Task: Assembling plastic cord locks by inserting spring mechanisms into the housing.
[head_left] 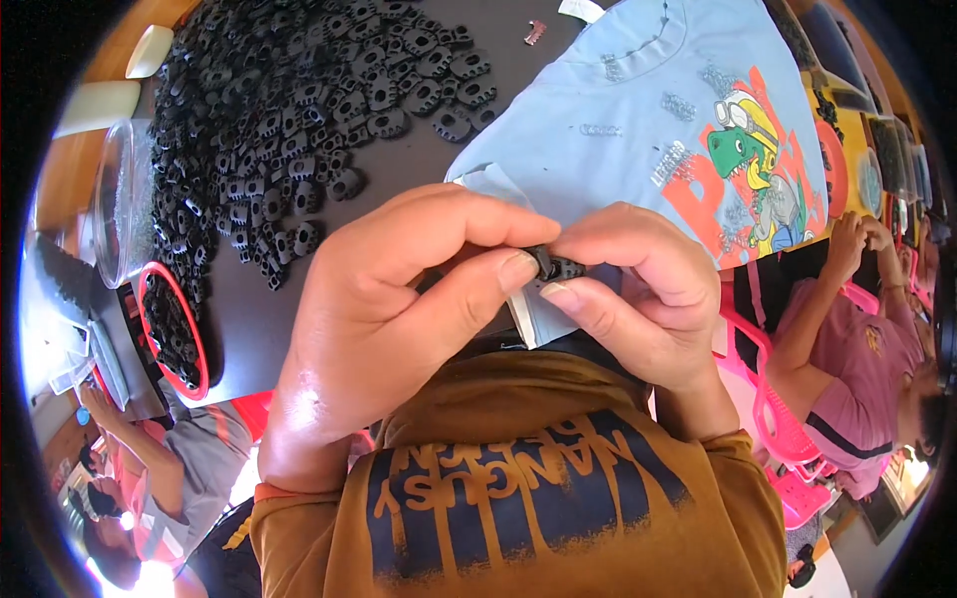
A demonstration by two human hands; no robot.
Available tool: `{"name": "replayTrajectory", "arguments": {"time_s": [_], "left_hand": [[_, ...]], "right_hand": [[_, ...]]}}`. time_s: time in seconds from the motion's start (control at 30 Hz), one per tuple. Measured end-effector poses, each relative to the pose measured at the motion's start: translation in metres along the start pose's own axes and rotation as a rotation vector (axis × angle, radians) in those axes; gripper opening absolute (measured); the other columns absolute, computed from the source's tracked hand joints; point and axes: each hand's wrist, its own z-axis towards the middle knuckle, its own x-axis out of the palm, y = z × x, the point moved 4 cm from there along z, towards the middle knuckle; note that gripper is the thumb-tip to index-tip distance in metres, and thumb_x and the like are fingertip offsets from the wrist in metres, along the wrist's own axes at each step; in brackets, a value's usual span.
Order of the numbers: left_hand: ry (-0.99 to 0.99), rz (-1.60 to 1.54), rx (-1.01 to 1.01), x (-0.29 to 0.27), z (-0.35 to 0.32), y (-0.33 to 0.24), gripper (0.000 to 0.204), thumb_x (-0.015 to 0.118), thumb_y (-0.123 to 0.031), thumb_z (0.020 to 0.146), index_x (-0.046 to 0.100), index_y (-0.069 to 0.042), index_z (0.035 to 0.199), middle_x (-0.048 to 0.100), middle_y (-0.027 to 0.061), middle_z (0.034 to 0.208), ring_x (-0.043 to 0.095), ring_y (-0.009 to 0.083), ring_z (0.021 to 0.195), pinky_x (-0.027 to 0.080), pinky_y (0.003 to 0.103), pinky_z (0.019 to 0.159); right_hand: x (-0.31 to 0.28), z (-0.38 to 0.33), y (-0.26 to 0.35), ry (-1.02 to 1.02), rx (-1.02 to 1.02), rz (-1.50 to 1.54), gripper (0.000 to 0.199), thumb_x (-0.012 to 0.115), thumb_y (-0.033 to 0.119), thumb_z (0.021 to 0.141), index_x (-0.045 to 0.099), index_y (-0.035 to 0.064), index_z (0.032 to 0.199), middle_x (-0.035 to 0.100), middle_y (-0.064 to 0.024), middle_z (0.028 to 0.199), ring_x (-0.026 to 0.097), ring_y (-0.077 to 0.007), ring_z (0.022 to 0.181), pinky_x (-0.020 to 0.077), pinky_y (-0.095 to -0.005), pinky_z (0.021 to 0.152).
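Observation:
Between the fingertips of both my hands is a small black plastic hair claw clip (pixel 564 268), mostly covered by the fingers. My left hand (pixel 399 274) pinches its left end between thumb and forefinger. From the other side, my right hand (pixel 648 284) closes thumb and forefinger on it. Below the fingers lies a pale folded piece (pixel 548 321) at the table's near edge. A light blue T-shirt (pixel 558 120) with a cartoon dinosaur print is spread beyond my hands. Little clusters of metal springs (pixel 678 107) rest on it.
A large heap of black clip pieces (pixel 289 120) covers the table's left side. A red-rimmed basket (pixel 206 349) of black pieces stands at the left edge, near a clear plastic container (pixel 112 204). Other people sit at both sides; a pink chair (pixel 773 409) is on the right.

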Motion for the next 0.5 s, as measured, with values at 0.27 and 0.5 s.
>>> {"name": "replayTrajectory", "arguments": {"time_s": [0.27, 0.5], "left_hand": [[0.010, 0.237, 0.101, 0.000, 0.001, -0.002, 0.014, 0.059, 0.004, 0.083, 0.064, 0.005, 0.096, 0.059, 0.0045, 0.085, 0.054, 0.0084, 0.073, 0.042, 0.020, 0.067], [0.020, 0.217, 0.119, 0.007, 0.000, 0.002, 0.012, 0.060, -0.001, 0.088, 0.062, 0.004, 0.098, 0.059, 0.0037, 0.085, 0.054, 0.0081, 0.073, 0.043, 0.021, 0.065]], "right_hand": [[0.000, 0.000, 0.002, 0.001, 0.009, -0.017, 0.015, 0.072, 0.000, 0.077, 0.064, 0.0009, 0.090, 0.062, -0.0067, 0.075, 0.058, -0.0149, 0.062, 0.0450, -0.0255, 0.055], [-0.003, -0.001, -0.001, 0.012, 0.019, -0.025, 0.013, 0.071, 0.000, 0.078, 0.063, 0.0016, 0.088, 0.061, -0.0068, 0.073, 0.057, -0.0155, 0.061, 0.0438, -0.0261, 0.054]]}}
